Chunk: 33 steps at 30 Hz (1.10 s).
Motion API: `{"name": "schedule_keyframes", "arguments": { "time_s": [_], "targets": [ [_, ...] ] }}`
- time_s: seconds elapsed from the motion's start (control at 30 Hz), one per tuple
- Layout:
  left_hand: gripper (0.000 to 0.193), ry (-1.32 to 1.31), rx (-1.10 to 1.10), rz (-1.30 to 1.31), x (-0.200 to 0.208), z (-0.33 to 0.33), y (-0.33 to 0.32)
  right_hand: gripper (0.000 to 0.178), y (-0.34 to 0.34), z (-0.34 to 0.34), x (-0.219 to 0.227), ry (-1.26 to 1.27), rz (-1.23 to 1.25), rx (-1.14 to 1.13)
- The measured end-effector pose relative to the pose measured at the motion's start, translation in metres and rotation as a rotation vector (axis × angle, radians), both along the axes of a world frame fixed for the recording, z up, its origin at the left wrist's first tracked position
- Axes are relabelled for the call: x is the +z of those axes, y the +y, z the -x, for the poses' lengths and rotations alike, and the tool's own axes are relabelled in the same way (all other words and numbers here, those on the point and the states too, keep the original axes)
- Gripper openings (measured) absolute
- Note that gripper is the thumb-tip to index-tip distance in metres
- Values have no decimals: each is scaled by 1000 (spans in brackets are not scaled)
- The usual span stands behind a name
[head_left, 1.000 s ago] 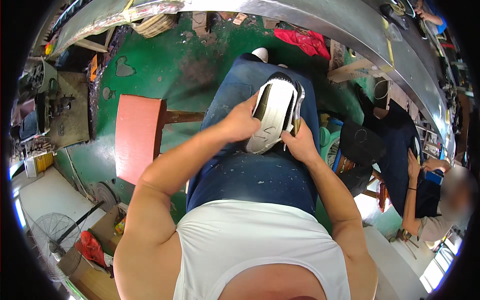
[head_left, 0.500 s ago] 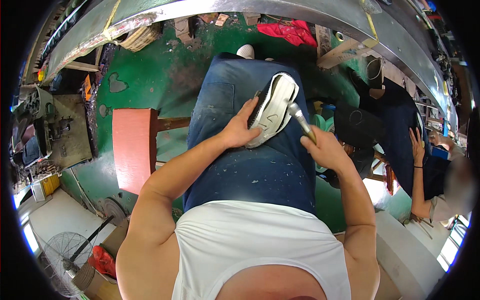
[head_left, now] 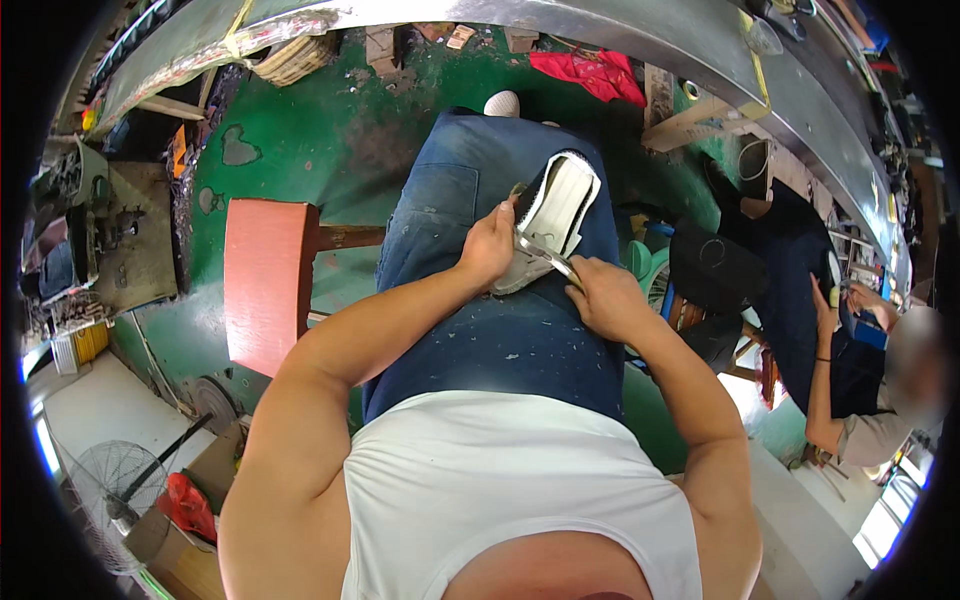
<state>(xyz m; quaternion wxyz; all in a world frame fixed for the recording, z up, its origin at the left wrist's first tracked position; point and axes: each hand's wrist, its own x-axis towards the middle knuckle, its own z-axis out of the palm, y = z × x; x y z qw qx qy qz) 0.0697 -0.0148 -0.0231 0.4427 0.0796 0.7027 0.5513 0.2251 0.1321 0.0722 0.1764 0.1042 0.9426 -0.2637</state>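
A shoe upper on its form (head_left: 565, 195), its pale underside facing up and its sides dark, lies across my thighs in dark blue trousers (head_left: 480, 350). My left hand (head_left: 489, 244) closes round its left side, with the thumb at the edge. In my right hand (head_left: 610, 297) is a metal hammer-like tool (head_left: 551, 257) with a slim shank; its exact kind is hard to make out. The tool's tip lies across the near half of the shoe, close to my left fingertips. My right fingers wrap its handle and mostly hide it.
A reddish stool or bench seat (head_left: 268, 285) stands at my left. A metal-edged bench (head_left: 560, 22) crosses the far side, with red cloth (head_left: 590, 75) under it. At right a person (head_left: 830, 320) works beside a green fan (head_left: 648, 265). Another fan (head_left: 112, 500) is at lower left.
My right hand has moved nearer and left, bringing the tool from the shoe's right edge across its near half. My left hand has shifted slightly up along the shoe's left edge.
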Motion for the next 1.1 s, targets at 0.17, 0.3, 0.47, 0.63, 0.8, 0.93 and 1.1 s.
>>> {"name": "schedule_keyframes", "arguments": {
  "time_s": [0.17, 0.3, 0.47, 0.63, 0.8, 0.93, 1.1],
  "targets": [
    [47, 500, -143, 97, -8, 0, -3, 25, 20, 0, 2, 141, -91, -36],
    [44, 804, -202, -30, -9, 4, -1, 26, 26, 11, -10, 253, -195, -96],
    [52, 1003, -689, 4, 12, 13, 5, 24, 39, -17, -37, 115, -110, -189],
    [56, 890, -848, 152, 28, 34, 18, 31, 77, 16, 4, -416, 479, -394],
    [63, 870, -1058, 298, 65, 33, 30, 34, 53, 26, -35, 88, 130, -320],
    [74, 625, -380, 42, 13, 13, -14, 37, 55, 24, -36, 26, 141, -257],
    [95, 272, -573, 180, 33, 17, -24, 37, 41, -15, -56, 226, 295, -402]
  ]
}}
